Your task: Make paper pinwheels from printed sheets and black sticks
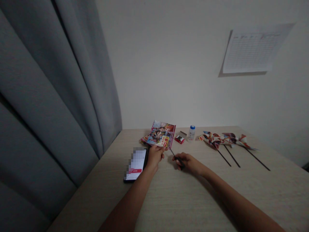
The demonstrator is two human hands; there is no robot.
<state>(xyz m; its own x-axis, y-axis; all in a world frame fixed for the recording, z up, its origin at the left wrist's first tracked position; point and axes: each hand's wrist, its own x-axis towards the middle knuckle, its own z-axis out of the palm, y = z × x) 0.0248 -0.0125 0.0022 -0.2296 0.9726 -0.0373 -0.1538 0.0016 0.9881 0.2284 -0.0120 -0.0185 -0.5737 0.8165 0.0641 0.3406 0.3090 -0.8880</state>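
Glossy printed paper (159, 133) sits pinched in the left hand (154, 158), while the right hand (187, 162) presses thumb and fingers around a thin black stick (172, 151)

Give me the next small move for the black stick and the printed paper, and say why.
I'd probably have the right hand ease the black stick firmly onto the back of the printed paper sheet. Its upper end already reaches the sheet beside the left hand, which grips the sheet steadily, and the paper pinwheels lying on the table each sit on a similar stick.
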